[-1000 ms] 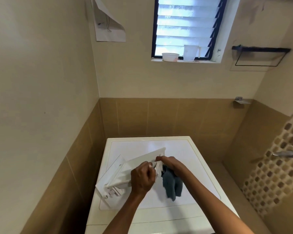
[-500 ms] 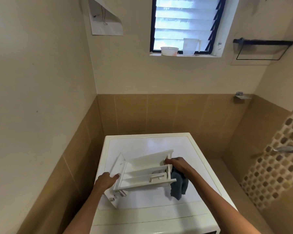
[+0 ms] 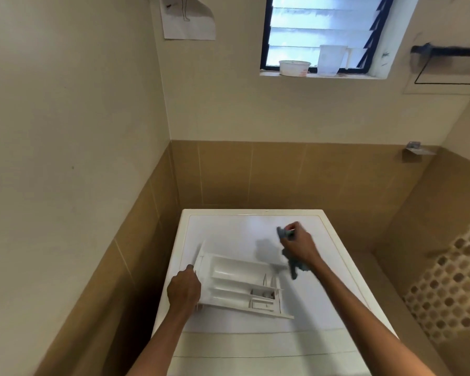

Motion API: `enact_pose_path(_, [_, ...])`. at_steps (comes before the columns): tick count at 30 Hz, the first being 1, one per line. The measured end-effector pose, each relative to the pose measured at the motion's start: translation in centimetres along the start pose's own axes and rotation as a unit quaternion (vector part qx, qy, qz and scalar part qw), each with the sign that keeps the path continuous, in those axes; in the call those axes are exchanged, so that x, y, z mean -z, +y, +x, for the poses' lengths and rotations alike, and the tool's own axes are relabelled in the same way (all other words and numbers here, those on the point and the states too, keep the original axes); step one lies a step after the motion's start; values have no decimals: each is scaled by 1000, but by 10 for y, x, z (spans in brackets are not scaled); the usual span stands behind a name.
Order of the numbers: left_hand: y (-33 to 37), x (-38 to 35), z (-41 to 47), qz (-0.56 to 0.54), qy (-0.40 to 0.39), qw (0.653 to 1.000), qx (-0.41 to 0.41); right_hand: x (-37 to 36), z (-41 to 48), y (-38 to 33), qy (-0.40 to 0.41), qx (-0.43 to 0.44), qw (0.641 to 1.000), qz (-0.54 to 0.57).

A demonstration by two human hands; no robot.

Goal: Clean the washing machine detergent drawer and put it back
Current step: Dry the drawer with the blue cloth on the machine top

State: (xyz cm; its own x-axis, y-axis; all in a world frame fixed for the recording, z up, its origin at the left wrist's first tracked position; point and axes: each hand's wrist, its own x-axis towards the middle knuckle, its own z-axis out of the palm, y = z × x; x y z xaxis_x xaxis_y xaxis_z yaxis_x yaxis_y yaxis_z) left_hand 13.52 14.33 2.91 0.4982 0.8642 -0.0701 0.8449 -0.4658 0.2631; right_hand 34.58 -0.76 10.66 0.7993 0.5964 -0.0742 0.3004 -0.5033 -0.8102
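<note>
Detergent drawer [image 3: 236, 286] lies compartments-up on the white washing machine [image 3: 228, 229] top, whose front edge is cut off below. The left hand [image 3: 183, 290] curls round the drawer's front panel, its fingertips hidden behind that panel. Past the drawer's other end, apart from it, the right hand [image 3: 299, 245] is bunched tight round a grey-blue cloth [image 3: 293, 267]. Blur smears both, so how each finger lies is unclear. A cloth tail hangs below the knuckles. Far beyond the fingers, a jug [image 3: 331, 59] and a tub [image 3: 294, 67] stand on the window sill.
</note>
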Motion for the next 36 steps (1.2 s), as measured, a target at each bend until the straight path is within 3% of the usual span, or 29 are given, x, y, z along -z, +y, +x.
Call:
enact_pose_path(2, [0,-2,0,2,7,1000,1,-28,1,-6,-80,65,993,-52])
enact_pose_path(6, [0,-5,0,6,10,1000,6,-102,-5,-3,-215,173,947,-164])
enact_pose_path(8, [0,-6,1,8,10,1000,7,-132,-9,0,-252,189,930,-189])
enact_pose_path(13, [0,-7,3,13,11,1000,12,-145,1,12,-281,136,938,-152])
enact_pose_path(20, [4,-6,-1,6,7,1000,29,-137,14,25,-284,101,927,-225])
enact_pose_path(25, [4,-6,-2,3,10,999,31,-111,9,40,-234,104,922,-291])
enact_pose_path(27, [5,-5,-3,5,14,999,31,-101,8,45,-217,131,886,-388])
enact_pose_path(30, [4,-6,-4,14,21,999,22,-94,6,44,-207,197,799,-530])
enact_pose_path(32, [4,-5,-6,20,23,999,17,-89,6,47,-195,218,771,-566])
enact_pose_path(34, [3,-5,-5,21,22,999,14,-73,7,46,-163,193,786,-564])
enact_pose_path(36, [3,-4,-7,22,18,1000,8,-44,4,42,-113,137,837,-518])
